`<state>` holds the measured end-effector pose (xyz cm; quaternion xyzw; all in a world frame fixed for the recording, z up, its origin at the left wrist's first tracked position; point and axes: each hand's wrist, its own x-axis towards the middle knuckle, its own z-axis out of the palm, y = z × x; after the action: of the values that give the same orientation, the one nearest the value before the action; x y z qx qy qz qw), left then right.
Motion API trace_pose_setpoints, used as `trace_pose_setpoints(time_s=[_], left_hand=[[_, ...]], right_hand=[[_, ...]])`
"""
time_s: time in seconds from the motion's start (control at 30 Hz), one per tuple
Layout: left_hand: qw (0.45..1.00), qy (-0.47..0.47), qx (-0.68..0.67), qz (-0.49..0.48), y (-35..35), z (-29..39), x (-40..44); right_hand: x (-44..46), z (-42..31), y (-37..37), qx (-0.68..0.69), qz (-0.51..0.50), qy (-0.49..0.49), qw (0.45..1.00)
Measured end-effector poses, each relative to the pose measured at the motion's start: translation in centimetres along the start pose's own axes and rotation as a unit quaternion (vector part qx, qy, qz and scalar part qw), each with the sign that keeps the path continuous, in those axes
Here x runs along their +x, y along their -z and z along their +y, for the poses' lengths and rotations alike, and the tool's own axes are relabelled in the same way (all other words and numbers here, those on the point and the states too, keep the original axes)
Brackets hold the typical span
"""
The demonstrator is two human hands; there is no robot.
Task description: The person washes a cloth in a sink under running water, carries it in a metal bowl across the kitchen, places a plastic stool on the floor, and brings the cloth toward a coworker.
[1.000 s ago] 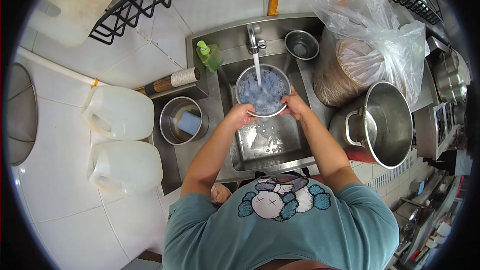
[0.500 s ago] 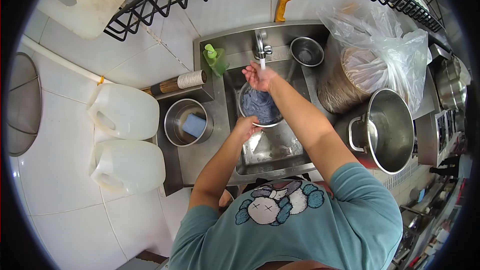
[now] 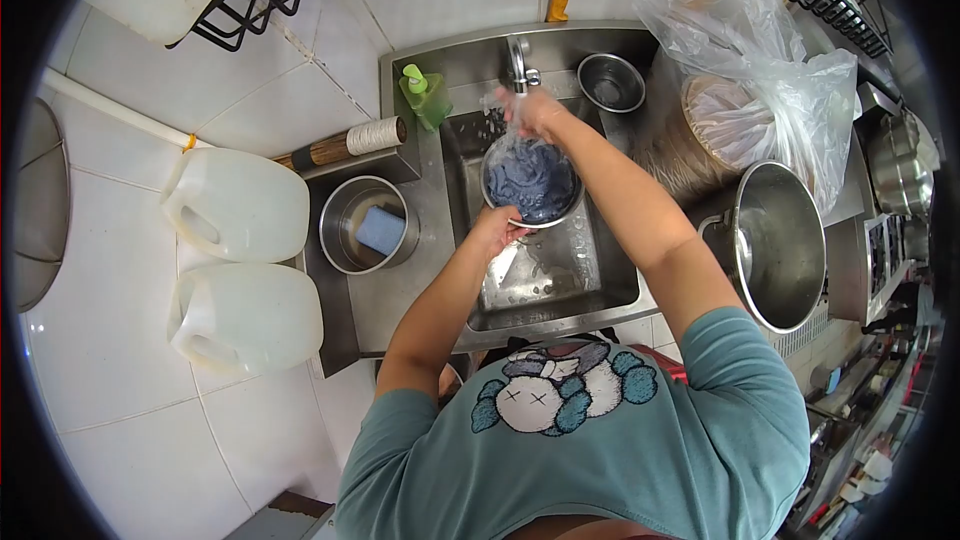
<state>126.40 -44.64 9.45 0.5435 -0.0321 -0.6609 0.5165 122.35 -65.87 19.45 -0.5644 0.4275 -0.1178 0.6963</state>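
Observation:
My left hand point(image 3: 497, 230) grips the near rim of a round metal bowl point(image 3: 553, 223), which is tilted over the sink point(image 3: 570, 285). A wet, blue-grey mass that looks like cloth point(image 3: 530, 182) fills the bowl, with water around it. My right hand point(image 3: 540, 112) is above the bowl's far side, in the stream just under the running faucet point(image 3: 517, 62). Water splashes off it into the bowl. Its fingers are blurred by motion and spray, so their pose is unclear.
Left of the sink stand a green soap bottle point(image 3: 426, 98), a metal pot point(image 3: 338, 260) with a blue sponge point(image 3: 381, 230), and two white jugs point(image 3: 250, 205). On the right are a small metal bowl point(image 3: 611, 83), a plastic-wrapped bundle point(image 3: 720, 120) and a large pot point(image 3: 783, 250).
The bowl has moved slightly right in the sink, my left hand with it. My right hand has shifted under the faucet, and the water now splashes widely into the bowl. The view has tilted slightly.

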Motion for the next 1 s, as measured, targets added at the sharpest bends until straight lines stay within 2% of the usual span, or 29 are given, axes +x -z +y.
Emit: trace_pose_setpoints(time_s=[0.03,0.07,0.17,0.2,0.23,0.3,0.33,0.37,0.43,0.47,0.5,0.57,0.6,0.63,0.7,0.73,0.77,0.83,0.87,0.93,0.97,1.0], left_hand=[[1.0,0.0,-0.001,-0.001,-0.1,0.1,0.1],[1.0,-0.001,-0.004,-0.001,-0.3,0.1,0.2],[1.0,-0.004,-0.012,0.004,-0.4,0.2,0.1],[1.0,-0.006,-0.017,0.009,-0.4,0.2,0.1],[1.0,-0.006,-0.019,0.009,-0.5,0.2,0.2],[1.0,-0.018,-0.014,0.017,0.0,0.0,0.8],[1.0,-0.018,-0.015,0.018,0.2,0.0,1.1],[1.0,-0.016,-0.016,0.017,0.4,0.0,1.4],[1.0,-0.015,-0.018,0.015,0.7,-0.1,1.8],[0.999,-0.013,-0.028,0.013,0.7,0.0,1.8],[0.999,-0.01,-0.038,0.013,1.0,-0.3,1.8],[0.999,-0.006,-0.053,0.005,1.9,-0.9,2.2],[0.998,-0.004,-0.067,-0.006,2.0,-0.9,2.1],[0.998,-0.005,-0.07,-0.004,2.1,-1.1,1.9],[0.996,-0.023,-0.081,0.026,1.6,-1.0,-0.2],[0.996,-0.025,-0.084,0.031,1.7,-1.1,-1.3],[0.995,-0.043,-0.086,0.037,1.9,-1.2,-2.5],[0.993,-0.06,-0.092,0.05,2.9,-2.2,-5.1],[0.992,-0.059,-0.099,0.053,3.9,-2.7,-6.4],[0.989,-0.087,-0.102,0.058,5.8,-4.0,-9.8],[0.987,-0.116,-0.095,0.058,6.7,-4.6,-11.7],[0.985,-0.109,-0.087,0.103,7.4,-4.9,-13.7]], right_hand=[[1.3,1.2,0.5,0.194,0.007,0.0,0.981],[0.3,0.9,0.3,0.173,0.005,0.039,0.984],[-1.2,1.1,0.4,0.115,-0.04,0.023,0.992],[-0.8,0.9,0.2,0.192,0.014,0.036,0.981],[-0.7,0.9,0.4,0.191,0.013,0.035,0.981],[-2.2,0.1,0.1,-0.085,-0.003,0.031,0.996],[-2.5,0.4,0.2,-0.24,-0.066,0.074,0.966],[-2.1,0.8,0.3,-0.24,-0.066,0.073,0.966],[-1.2,1.4,0.5,-0.035,-0.042,0.104,0.993],[-2.9,0.0,-0.2,-0.086,0.017,0.082,0.993],[-3.0,-0.2,-0.3,-0.087,0.014,0.081,0.993],[-3.2,-0.3,-0.6,-0.092,-0.081,-0.002,0.992],[-2.1,1.1,-0.2,0.0,-0.081,0.051,0.995],[-0.7,2.2,0.3,-0.001,-0.083,0.051,0.995],[1.3,2.9,1.1,0.057,0.071,0.134,0.987],[1.6,2.9,1.8,0.069,0.086,0.131,0.985],[3.5,4.2,2.9,0.021,0.139,0.144,0.979],[6.5,6.5,4.7,-0.218,0.251,0.224,0.916],[6.1,6.5,4.8,-0.219,0.244,0.226,0.917],[4.9,5.5,4.8,-0.363,0.216,0.301,0.855],[6.2,5.4,5.2,-0.362,0.212,0.309,0.853],[8.0,5.9,5.6,-0.34,0.185,0.292,0.875]])
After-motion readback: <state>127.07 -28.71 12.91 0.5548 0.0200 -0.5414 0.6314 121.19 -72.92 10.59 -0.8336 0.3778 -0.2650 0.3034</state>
